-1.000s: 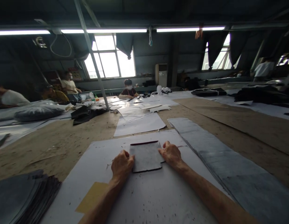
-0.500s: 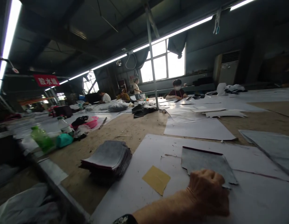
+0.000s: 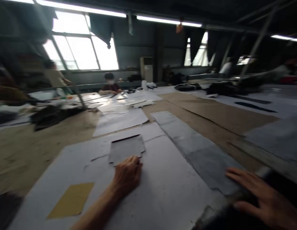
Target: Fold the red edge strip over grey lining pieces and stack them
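A grey piece with a dark folded strip along its far edge [image 3: 125, 147] lies on the white sheet [image 3: 158, 169]. My left hand [image 3: 128, 172] rests at its near edge, fingers curled together; whether they grip anything is hidden. On the right, my right hand [image 3: 263, 195] has its fingers spread over the near end of a long grey sheet [image 3: 191, 140], holding nothing. A yellow-brown square [image 3: 71, 200] lies flat on the white sheet, left of my left forearm.
Beyond are more white sheets [image 3: 121, 121], dark material [image 3: 54, 115] and a slanting pole [image 3: 66, 70]. A person [image 3: 110, 84] sits across the table; another [image 3: 54, 75] stands at the back left. A dark blurred pile [image 3: 6, 209] shows at the lower left.
The view has swung to the right, so the piece, square and left hand appear further left. My right hand has come into view. The bottles and pink basin are out of sight.
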Motion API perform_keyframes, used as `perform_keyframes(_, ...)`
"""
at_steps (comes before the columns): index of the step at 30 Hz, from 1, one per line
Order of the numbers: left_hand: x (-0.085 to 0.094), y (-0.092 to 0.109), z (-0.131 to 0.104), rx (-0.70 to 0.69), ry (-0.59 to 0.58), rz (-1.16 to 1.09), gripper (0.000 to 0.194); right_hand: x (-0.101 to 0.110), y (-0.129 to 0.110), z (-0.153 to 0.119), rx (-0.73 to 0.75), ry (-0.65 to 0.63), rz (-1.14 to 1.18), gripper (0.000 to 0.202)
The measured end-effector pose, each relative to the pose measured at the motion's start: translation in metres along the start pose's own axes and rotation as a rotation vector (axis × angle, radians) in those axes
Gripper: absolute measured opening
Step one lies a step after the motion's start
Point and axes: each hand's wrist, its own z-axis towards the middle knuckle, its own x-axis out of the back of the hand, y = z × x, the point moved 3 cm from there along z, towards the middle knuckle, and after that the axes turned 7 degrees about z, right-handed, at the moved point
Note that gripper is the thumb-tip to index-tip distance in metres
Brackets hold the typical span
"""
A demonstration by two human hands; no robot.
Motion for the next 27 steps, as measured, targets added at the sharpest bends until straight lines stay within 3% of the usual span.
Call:
perform_keyframes(3, -0.001, -0.004, 0.002, 0.021, -0.018, 0.106, 0.025, 0.016, -0.015, -0.017, -0.036, -0.152, -0.022, 0.062)
perform_keyframes(10, 0.002, -0.006, -0.002, -0.038, -0.012, 0.21, 0.023, 0.028, -0.023, -0.004, 0.045, -0.126, 0.13, 0.028)
perform_keyframes(14, 0.005, 0.002, -0.001, -0.124, 0.119, 0.159, 0.018, 0.038, -0.021, 0.009, 0.065, -0.199, 0.2, 0.019)
perform_keyframes(18, 0.007, 0.044, -0.001, -0.363, 0.198, -0.049, 0.013, 0.039, -0.031, 0.021, 0.077, -0.238, 0.066, 0.036)
perform_keyframes(21, 0.001, 0.085, 0.001, -0.535, 0.105, -0.26, 0.018, 0.035, -0.037, 0.021, 0.086, -0.225, 0.001, 0.041)
perform_keyframes(27, -0.01, 0.142, 0.015, -0.696, -0.128, -0.487, 0.024, 0.035, -0.023, 0.023, 0.126, -0.22, 0.126, 0.016)
